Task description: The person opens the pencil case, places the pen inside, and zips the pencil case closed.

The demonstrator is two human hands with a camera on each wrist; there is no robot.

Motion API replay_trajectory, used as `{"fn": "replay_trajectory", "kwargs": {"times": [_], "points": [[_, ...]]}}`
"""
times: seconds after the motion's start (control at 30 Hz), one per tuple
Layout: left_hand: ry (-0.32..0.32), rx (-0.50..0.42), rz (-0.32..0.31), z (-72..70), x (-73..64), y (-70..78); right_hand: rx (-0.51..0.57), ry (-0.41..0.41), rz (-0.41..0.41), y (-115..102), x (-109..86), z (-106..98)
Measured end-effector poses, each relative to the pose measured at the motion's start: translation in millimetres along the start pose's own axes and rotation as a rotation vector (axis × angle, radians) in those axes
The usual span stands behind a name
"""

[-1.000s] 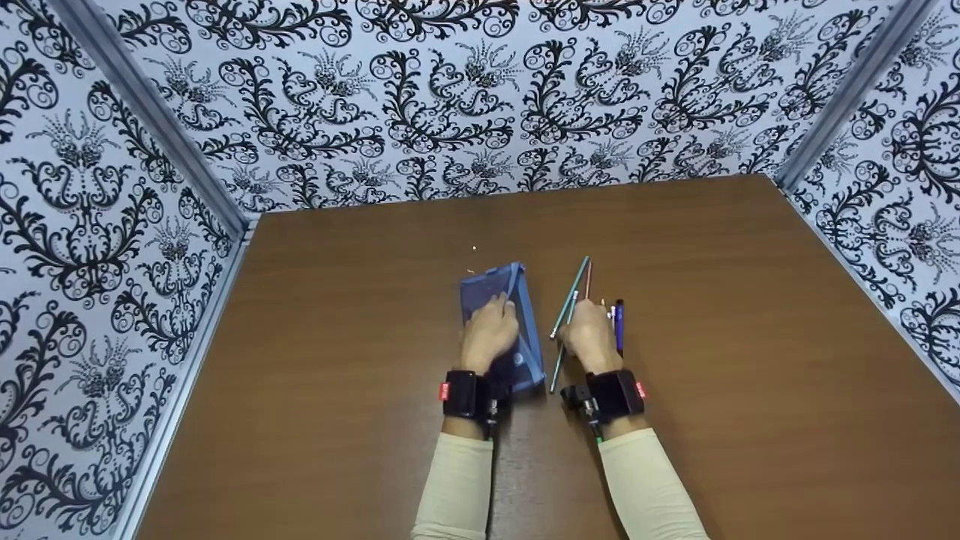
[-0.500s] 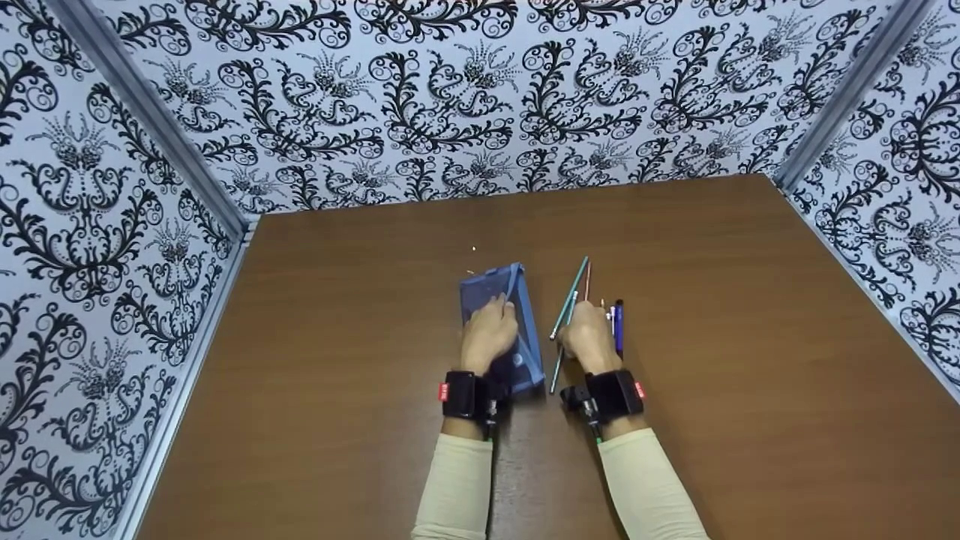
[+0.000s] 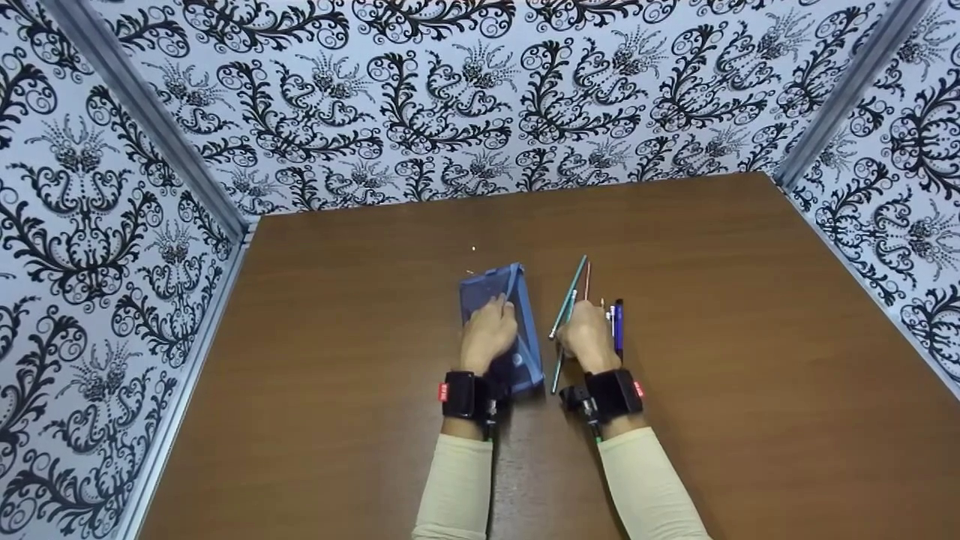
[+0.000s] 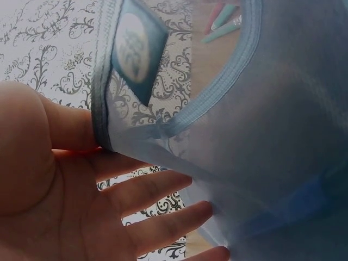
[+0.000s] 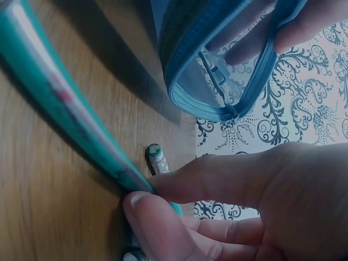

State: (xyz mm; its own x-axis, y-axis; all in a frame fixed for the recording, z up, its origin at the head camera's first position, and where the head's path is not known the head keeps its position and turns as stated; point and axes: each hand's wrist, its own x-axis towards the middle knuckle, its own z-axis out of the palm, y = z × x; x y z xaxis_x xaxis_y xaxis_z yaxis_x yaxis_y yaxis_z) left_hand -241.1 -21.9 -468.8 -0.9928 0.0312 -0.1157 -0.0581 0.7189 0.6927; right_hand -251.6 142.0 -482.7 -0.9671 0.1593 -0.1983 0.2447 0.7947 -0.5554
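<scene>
A blue see-through mesh pencil case [image 3: 480, 288] with blue edging lies left of the pencils. My left hand [image 3: 490, 334] pinches its edge between thumb and index finger, the other fingers spread along the mesh [image 4: 283, 125]. In the right wrist view the mouth of the case [image 5: 217, 109] gapes apart. My right hand [image 3: 589, 334] pinches a green pencil [image 5: 76, 103] between thumb and index finger; in the head view part of this pencil is hidden under the hand. A teal pencil [image 3: 568, 298] and a red pencil [image 3: 588, 277] lie just beyond the right hand.
A blue pen [image 3: 619, 325] and small white-ended items [image 3: 610, 315] lie right of the right hand. Tiny light specks [image 3: 473, 248] dot the brown table [image 3: 360, 315] beyond the case. Patterned walls [image 3: 465, 97] enclose the back and both sides.
</scene>
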Motion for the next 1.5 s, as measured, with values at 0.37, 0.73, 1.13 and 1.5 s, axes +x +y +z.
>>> {"fn": "replay_trajectory", "kwargs": {"times": [0.37,0.73,1.13,1.5], "points": [[-0.010,-0.024,0.036,0.9,0.9,-1.1,-0.008,0.034,-0.040,1.1,-1.6,0.5],[-0.006,-0.033,0.029,-0.2,0.1,-0.9,-0.006,0.019,-0.026,-1.1,-3.1,-0.9],[-0.027,-0.046,0.006,-1.1,0.8,-1.2,0.030,-0.027,-0.031,-1.1,-1.6,-5.3],[-0.024,-0.072,0.061,0.5,0.9,-2.0,0.125,-0.006,-0.060,2.3,-1.4,-7.8]]}}
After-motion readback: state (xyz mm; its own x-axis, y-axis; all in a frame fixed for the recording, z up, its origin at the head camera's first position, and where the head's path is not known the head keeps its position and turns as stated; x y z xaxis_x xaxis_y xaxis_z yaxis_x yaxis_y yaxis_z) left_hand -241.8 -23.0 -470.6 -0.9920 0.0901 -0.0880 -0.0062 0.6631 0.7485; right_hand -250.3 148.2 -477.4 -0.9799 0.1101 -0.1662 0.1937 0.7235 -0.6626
